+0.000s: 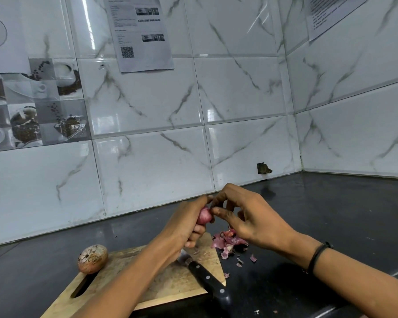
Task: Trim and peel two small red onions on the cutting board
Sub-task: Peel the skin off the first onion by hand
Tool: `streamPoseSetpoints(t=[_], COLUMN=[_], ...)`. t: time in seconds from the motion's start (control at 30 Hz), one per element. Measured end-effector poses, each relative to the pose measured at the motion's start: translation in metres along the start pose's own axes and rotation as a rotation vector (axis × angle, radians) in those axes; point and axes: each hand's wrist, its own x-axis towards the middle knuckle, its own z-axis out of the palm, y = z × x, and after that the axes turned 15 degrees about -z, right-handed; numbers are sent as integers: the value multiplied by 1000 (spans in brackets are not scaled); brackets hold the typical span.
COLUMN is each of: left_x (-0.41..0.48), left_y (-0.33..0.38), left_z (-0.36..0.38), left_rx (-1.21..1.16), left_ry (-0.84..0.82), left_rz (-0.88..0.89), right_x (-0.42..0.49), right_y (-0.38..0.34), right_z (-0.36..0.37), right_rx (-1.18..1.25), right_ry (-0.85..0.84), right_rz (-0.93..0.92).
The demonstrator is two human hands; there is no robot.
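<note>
So, middle of the frame, slightly low: the left hand [189,222] is wrapped around a red onion [204,216], fingers curled under it and holding it up in the air above the far end of the cutting board [124,278]. The visible side of the onion looks shiny pink. The right hand [251,216] comes in from the right, with thumb and forefinger pinched together at the onion's top end, and the thumb tip sits right against its side. Can't tell if there's a bit of skin between those fingertips, it's too small to see. There's a black band [317,255] on the right wrist.

The board is wooden and sits at an angle in the lower middle of the frame on a dark countertop [331,203]. A second onion [92,258] sits on the board's left edge, just beside the handle slot, with its dry brownish skin on. A knife [207,280] with a black riveted handle lies on the right part of the board. Its blade is mostly hidden under the left wrist, and the handle end hangs past the board's near edge.

A pile of pink peels [228,241] lies on the counter just off the board's right corner, with a few scraps scattered nearby. Behind everything is white marbled tile, with a printed sheet with a QR code [143,35] stuck up top.
</note>
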Motion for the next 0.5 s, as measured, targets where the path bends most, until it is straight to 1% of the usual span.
streamPoseSetpoints(t=[0.13, 0.23, 0.5], left_x=[1, 2, 4], left_y=[-3, -4, 0], left_z=[0, -2, -9], left_rx=[-33, -73, -252], left_ry=[11, 24, 0], left_rz=[-43, -71, -89], right_x=[1, 1, -2], right_y=[-2, -4, -2], right_z=[4, 3, 1], right_rx=[-60, -87, -197], right_ry=[-123, -160, -251], right_rz=[-98, -139, -125])
